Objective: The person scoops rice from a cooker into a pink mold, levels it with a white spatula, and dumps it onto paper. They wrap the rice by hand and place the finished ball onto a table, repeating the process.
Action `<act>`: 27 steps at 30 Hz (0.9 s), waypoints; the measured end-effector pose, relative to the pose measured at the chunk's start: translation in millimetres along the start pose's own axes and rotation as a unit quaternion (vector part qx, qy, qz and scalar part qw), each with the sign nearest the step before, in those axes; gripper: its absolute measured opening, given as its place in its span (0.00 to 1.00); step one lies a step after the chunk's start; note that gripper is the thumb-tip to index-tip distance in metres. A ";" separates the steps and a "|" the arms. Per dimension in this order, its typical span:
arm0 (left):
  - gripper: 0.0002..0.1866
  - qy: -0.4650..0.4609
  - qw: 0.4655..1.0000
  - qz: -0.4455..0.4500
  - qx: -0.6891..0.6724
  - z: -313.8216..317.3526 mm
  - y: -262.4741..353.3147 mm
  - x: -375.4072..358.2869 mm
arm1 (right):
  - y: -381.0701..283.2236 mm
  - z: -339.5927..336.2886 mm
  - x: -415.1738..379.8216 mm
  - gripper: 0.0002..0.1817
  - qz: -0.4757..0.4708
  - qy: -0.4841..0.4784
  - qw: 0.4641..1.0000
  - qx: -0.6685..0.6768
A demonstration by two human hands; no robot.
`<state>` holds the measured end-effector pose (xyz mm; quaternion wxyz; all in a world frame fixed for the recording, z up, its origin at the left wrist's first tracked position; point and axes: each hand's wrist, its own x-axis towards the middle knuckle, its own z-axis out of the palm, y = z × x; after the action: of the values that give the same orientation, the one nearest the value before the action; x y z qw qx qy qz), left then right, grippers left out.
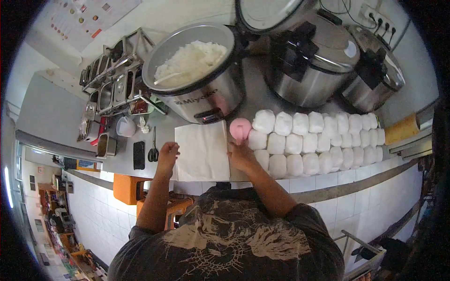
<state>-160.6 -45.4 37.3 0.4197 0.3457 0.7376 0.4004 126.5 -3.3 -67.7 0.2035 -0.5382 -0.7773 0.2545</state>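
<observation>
White paper sheets lie flat on the steel counter between my hands. My left hand is at the sheets' left edge, its fingers curled; whether they hold the edge is too small to tell. At the right edge is my right hand, just below a round pink object, its fingertips near or on it; the grip is unclear. Right of that, three rows of white wrapped bundles stretch along the counter. Behind the sheets stands an open cooker with white rice and a pale paddle inside.
Black scissors and a dark phone lie left of the sheets. Farther left are a metal container, a white cup and a rack of steel trays. Two closed cookers stand at the back right.
</observation>
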 end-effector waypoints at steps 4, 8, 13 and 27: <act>0.08 0.079 0.958 0.251 0.113 -17.1 23.6 41.0 | -6.0 20.2 20.6 0.18 0.096 -0.049 0.994 -0.034; 0.09 0.174 0.802 0.538 0.195 -34.6 126.8 63.9 | -64.7 -100.5 -2.9 0.07 0.057 0.003 0.994 0.095; 0.14 0.045 0.739 0.502 0.447 -25.9 253.7 111.2 | -140.9 -221.7 43.1 0.23 -0.048 0.036 0.977 0.207; 0.12 0.110 0.914 0.292 0.258 -126.8 192.1 137.8 | -196.0 -165.9 397.6 0.17 -0.062 -0.017 0.942 -0.331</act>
<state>-297.1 117.7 200.8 0.0962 0.5955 0.7231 0.3365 -53.6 342.7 200.3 0.0159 -0.5217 -0.8527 -0.0207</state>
